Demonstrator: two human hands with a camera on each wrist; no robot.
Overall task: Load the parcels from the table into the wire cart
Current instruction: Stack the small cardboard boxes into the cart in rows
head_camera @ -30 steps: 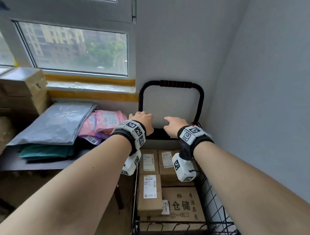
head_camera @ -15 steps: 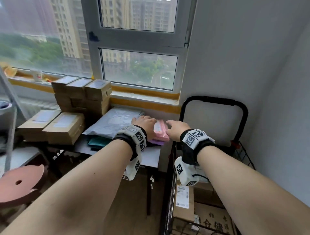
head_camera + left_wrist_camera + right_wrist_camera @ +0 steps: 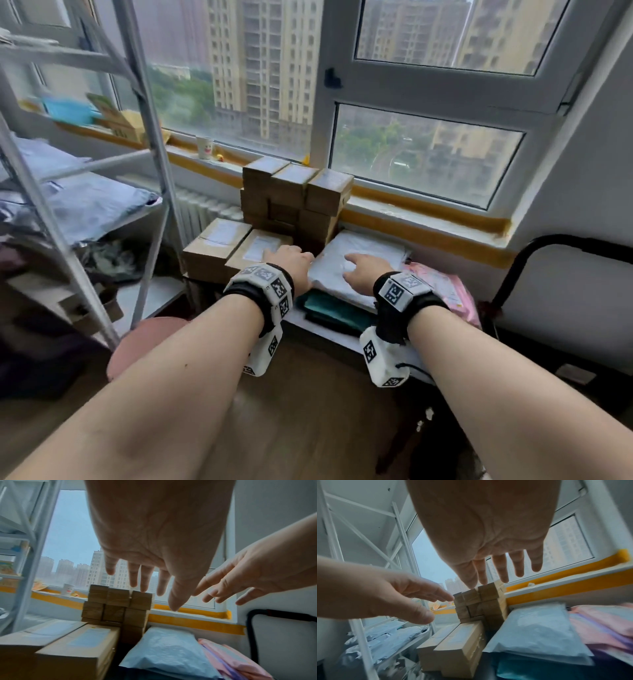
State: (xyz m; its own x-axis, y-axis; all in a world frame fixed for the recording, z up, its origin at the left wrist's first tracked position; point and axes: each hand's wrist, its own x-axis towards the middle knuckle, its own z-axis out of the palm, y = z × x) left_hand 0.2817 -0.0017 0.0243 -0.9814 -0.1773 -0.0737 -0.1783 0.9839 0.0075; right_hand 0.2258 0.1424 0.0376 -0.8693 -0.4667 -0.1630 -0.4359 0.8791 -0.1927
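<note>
Parcels lie on a small table (image 3: 325, 334) under the window. Two flat cardboard boxes (image 3: 239, 246) lie at its left, with a stack of small brown boxes (image 3: 294, 195) behind them. A grey-white mailer bag (image 3: 370, 253) lies on a teal bag (image 3: 339, 311), and pink mailers (image 3: 442, 284) lie at the right. My left hand (image 3: 291, 260) hovers open over the nearer flat box (image 3: 82, 649). My right hand (image 3: 363, 270) hovers open over the grey-white mailer (image 3: 537, 632). Neither holds anything. The wire cart's black handle (image 3: 534, 253) shows at the right; its basket is out of view.
A white metal shelf rack (image 3: 147, 137) with grey bags stands at the left. A pink round stool (image 3: 144, 342) sits below my left arm. A paper cup (image 3: 205, 148) and small items stand on the window sill. Wooden floor lies in front of the table.
My view and both hands have swung left, from the cart and its handle to the table. The hands now hover over a flat box and the grey-white mailer.
</note>
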